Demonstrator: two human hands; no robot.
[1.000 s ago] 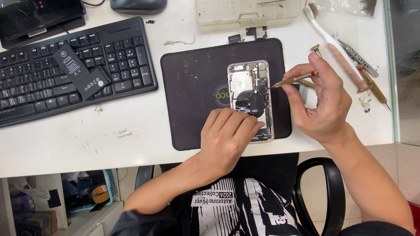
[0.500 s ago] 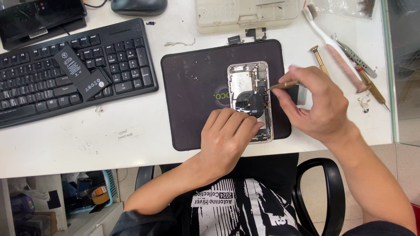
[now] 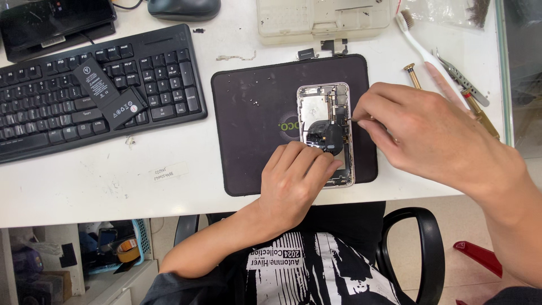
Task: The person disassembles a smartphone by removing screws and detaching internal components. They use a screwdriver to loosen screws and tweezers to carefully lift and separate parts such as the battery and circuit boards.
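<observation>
Phone (image 3: 326,107): opened shell, back cover off, innards shown (boards, a round black part at mid-body). Laid lengthwise on the mat, right of centre; lower end is covered by the left hand.
Mat (image 3: 248,135): dark, rectangular, set on the white desk (image 3: 113,186) at the front edge.
Left hand (image 3: 296,178): laid flat over the phone's lower end, fingers bent and pressed down on it; phone is pinned, not pinched.
Right hand (image 3: 420,133): fingers drawn together in a pinch on a thin tool (image 3: 354,119), whose tip is put at the phone's right rim, approx. mid-length. Most of the tool is hidden by the fingers (kind cannot be told).
Keyboard (image 3: 51,113): black, left of mat, well apart from the hands.
Battery (image 3: 107,93): flat black pack, laid askew on the keyboard's keys.
Mouse (image 3: 183,8): dark, at the far edge, partly cropped.
Tray (image 3: 322,20): pale plastic, behind the mat.
Toothbrush (image 3: 418,42): white, right of mat, angled; lower end hidden by the right hand.
Tweezers (image 3: 458,77): metal, beside the toothbrush, nr. the desk's right edge.
Driver (image 3: 412,75): brass-coloured, betw. mat and toothbrush.
Chair (image 3: 420,254): black armrest seen below the desk.
</observation>
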